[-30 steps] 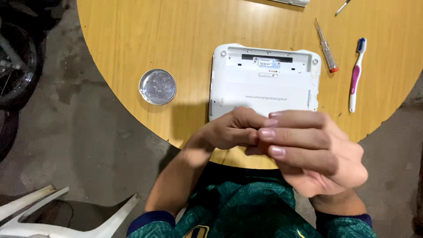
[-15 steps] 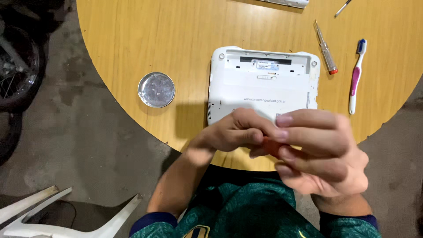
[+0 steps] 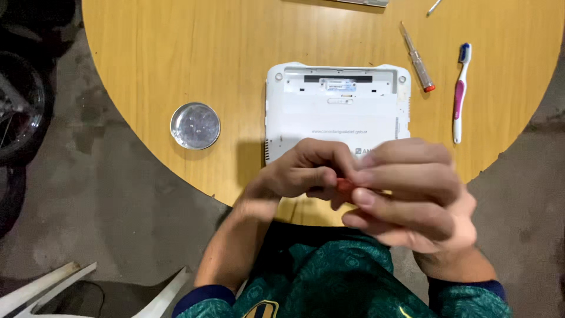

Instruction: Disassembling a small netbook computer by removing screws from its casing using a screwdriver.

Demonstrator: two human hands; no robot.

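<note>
Shifted slightly since earlier: left hand (image 3: pixel 306 174) and right hand (image 3: pixel 412 197) both pinching a small red piece (image 3: pixel 344 186) above white device (image 3: pixel 335 112); round metal dish (image 3: pixel 195 125) contents indiscernible.

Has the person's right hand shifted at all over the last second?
Yes. The right hand has slid slightly rightward along the near edge of the white upturned laptop, while still pinching a small red object with the left hand.

- Small red-orange obj (image 3: pixel 345 186): pinched betw. fingertips of both hands, mostly hidden, kind unclear; sat over table's near edge.
- White device (image 3: pixel 335 112): lay flat, underside up, just beyond hands, not touched.
</note>
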